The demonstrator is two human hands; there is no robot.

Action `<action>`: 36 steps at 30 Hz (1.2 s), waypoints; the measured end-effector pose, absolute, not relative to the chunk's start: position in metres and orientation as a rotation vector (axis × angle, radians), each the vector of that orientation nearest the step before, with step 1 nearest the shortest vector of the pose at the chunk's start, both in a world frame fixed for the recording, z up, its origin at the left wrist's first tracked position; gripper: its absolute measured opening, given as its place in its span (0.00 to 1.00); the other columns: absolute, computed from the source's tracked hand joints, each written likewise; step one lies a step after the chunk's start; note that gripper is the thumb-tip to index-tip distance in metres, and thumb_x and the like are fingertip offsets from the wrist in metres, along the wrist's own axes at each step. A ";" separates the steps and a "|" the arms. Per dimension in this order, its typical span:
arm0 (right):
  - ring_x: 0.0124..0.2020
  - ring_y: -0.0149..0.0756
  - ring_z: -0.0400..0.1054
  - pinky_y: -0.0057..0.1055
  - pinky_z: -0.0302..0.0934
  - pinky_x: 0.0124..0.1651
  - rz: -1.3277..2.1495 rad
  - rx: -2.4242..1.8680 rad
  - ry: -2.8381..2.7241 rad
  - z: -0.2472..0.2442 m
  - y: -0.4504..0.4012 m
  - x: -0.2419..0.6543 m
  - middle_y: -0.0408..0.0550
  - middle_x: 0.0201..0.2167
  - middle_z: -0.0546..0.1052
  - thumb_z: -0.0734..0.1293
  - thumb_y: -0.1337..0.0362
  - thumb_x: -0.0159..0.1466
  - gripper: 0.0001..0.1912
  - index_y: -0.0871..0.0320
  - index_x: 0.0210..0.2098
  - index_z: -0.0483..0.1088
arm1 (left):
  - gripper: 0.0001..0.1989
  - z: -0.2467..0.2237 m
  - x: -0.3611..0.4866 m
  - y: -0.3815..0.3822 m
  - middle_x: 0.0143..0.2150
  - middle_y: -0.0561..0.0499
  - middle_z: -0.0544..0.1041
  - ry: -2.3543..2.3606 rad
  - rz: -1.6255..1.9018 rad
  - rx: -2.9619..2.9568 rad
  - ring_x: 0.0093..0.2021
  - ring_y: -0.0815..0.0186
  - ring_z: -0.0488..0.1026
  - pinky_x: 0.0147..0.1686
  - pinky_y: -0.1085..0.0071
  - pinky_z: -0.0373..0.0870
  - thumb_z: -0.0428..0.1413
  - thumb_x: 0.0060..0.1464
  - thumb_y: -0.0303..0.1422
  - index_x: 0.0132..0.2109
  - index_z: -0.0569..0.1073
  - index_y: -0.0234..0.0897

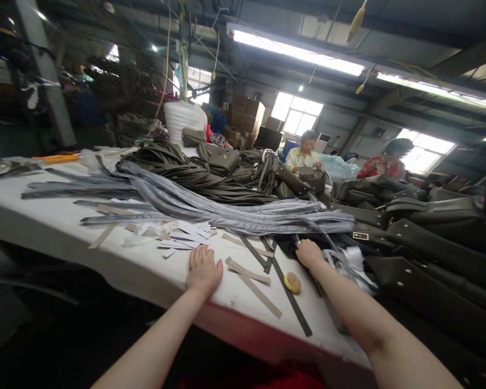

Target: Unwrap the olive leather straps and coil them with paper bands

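My left hand (204, 271) lies palm down on the white tabletop, fingers stretched forward at the edge of a small pile of white paper strips (192, 236). My right hand (309, 253) reaches to a dark, soft-looking piece (285, 243) below the bundle of long grey strips (227, 208). Its fingers are bent inward and partly hidden; what they hold cannot be made out. Between the hands are beige strips (261, 294), a long dark strip (291, 297) and a yellow-edged roll of tape (292, 283). Beside the right wrist is a crumpled clear and white wrapping (350, 262).
Dark straps (178, 170) heap up behind the grey bundle. Dark bags (429, 248) are piled along the right side. Two people sit across the table, one in a light top (302, 158), one in a red patterned top (378, 167). The table's front edge (157, 286) runs near me.
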State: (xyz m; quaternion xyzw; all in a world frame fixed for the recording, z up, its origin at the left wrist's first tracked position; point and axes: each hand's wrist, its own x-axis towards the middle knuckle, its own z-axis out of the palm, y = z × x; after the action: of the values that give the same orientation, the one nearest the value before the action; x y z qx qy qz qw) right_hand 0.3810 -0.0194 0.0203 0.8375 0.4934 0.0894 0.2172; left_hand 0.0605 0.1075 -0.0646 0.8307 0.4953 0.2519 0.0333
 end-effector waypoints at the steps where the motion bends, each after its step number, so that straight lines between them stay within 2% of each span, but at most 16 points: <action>1: 0.48 0.42 0.70 0.44 0.65 0.51 0.263 2.319 1.377 0.028 -0.022 0.382 0.54 0.48 0.74 0.64 0.58 0.68 0.15 0.63 0.47 0.71 | 0.19 -0.065 0.060 0.108 0.59 0.32 0.68 1.522 0.777 2.558 0.62 0.51 0.61 0.66 0.56 0.44 0.52 0.55 0.35 0.49 0.72 0.26; 6: 0.49 0.49 0.71 0.39 0.61 0.52 0.220 2.247 1.504 0.069 -0.055 0.378 0.64 0.44 0.77 0.57 0.59 0.69 0.20 0.66 0.41 0.77 | 0.19 -0.064 0.060 0.107 0.58 0.32 0.69 1.527 0.782 2.573 0.62 0.50 0.62 0.66 0.56 0.45 0.52 0.54 0.35 0.49 0.73 0.26; 11: 0.44 0.50 0.74 0.38 0.62 0.47 0.034 2.192 1.586 0.074 -0.097 0.353 0.61 0.39 0.80 0.61 0.59 0.65 0.17 0.62 0.36 0.79 | 0.19 -0.064 0.060 0.107 0.58 0.33 0.69 1.525 0.778 2.613 0.61 0.50 0.62 0.66 0.55 0.45 0.51 0.55 0.36 0.49 0.73 0.26; 13: 0.43 0.50 0.74 0.36 0.63 0.45 -0.035 2.212 1.590 0.070 -0.102 0.346 0.60 0.37 0.81 0.64 0.56 0.63 0.16 0.61 0.34 0.79 | 0.20 -0.063 0.060 0.106 0.58 0.33 0.70 1.528 0.763 2.627 0.61 0.50 0.62 0.66 0.55 0.45 0.51 0.55 0.36 0.49 0.73 0.26; 15: 0.41 0.50 0.75 0.35 0.63 0.42 -0.087 2.273 1.565 0.066 -0.097 0.344 0.59 0.36 0.81 0.64 0.51 0.62 0.20 0.60 0.33 0.79 | 0.20 -0.062 0.061 0.105 0.57 0.33 0.70 1.534 0.745 2.636 0.61 0.50 0.62 0.66 0.55 0.45 0.51 0.55 0.36 0.50 0.73 0.26; 17: 0.40 0.48 0.75 0.33 0.63 0.40 -0.123 2.362 1.524 0.063 -0.082 0.345 0.59 0.36 0.81 0.57 0.46 0.66 0.27 0.60 0.34 0.79 | 0.20 -0.060 0.061 0.104 0.57 0.33 0.70 1.547 0.728 2.640 0.61 0.50 0.63 0.66 0.56 0.45 0.50 0.56 0.36 0.50 0.73 0.26; 20: 0.42 0.43 0.75 0.31 0.64 0.41 -0.146 2.486 1.466 0.055 -0.052 0.343 0.59 0.40 0.80 0.48 0.47 0.71 0.33 0.62 0.38 0.78 | 0.20 -0.059 0.061 0.104 0.57 0.34 0.71 1.566 0.706 2.647 0.61 0.51 0.63 0.66 0.56 0.45 0.50 0.56 0.36 0.50 0.73 0.27; 24: 0.47 0.45 0.73 0.36 0.64 0.47 -0.097 2.618 1.374 0.042 -0.015 0.335 0.63 0.46 0.78 0.54 0.49 0.70 0.28 0.65 0.45 0.75 | 0.20 -0.061 0.061 0.105 0.57 0.34 0.71 1.556 0.702 2.664 0.61 0.51 0.63 0.66 0.57 0.45 0.49 0.56 0.36 0.50 0.73 0.26; 29: 0.46 0.41 0.71 0.44 0.67 0.49 -0.094 2.738 1.301 0.035 0.012 0.337 0.53 0.49 0.74 0.64 0.54 0.67 0.19 0.61 0.51 0.69 | 0.20 -0.063 0.061 0.108 0.56 0.33 0.71 1.547 0.723 2.669 0.60 0.51 0.64 0.66 0.56 0.45 0.49 0.57 0.36 0.50 0.73 0.25; 33: 0.45 0.39 0.71 0.43 0.67 0.48 -0.022 2.797 1.402 0.038 0.022 0.339 0.51 0.48 0.74 0.63 0.56 0.68 0.16 0.60 0.49 0.69 | 0.20 -0.064 0.060 0.109 0.55 0.33 0.71 1.536 0.720 2.692 0.60 0.51 0.64 0.66 0.55 0.45 0.48 0.57 0.35 0.49 0.73 0.25; 36: 0.46 0.37 0.70 0.35 0.63 0.50 0.088 2.801 1.530 0.042 0.025 0.336 0.49 0.46 0.76 0.59 0.53 0.70 0.16 0.55 0.48 0.71 | 0.20 -0.066 0.060 0.110 0.56 0.34 0.72 1.547 0.724 2.711 0.60 0.51 0.64 0.66 0.56 0.46 0.48 0.57 0.36 0.49 0.73 0.27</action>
State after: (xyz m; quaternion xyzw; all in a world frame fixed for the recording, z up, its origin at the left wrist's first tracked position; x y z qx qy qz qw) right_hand 0.3361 0.0252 0.0420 0.8770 0.4789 0.0277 -0.0258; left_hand 0.0603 0.1096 -0.0658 0.8456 0.4827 0.2258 -0.0312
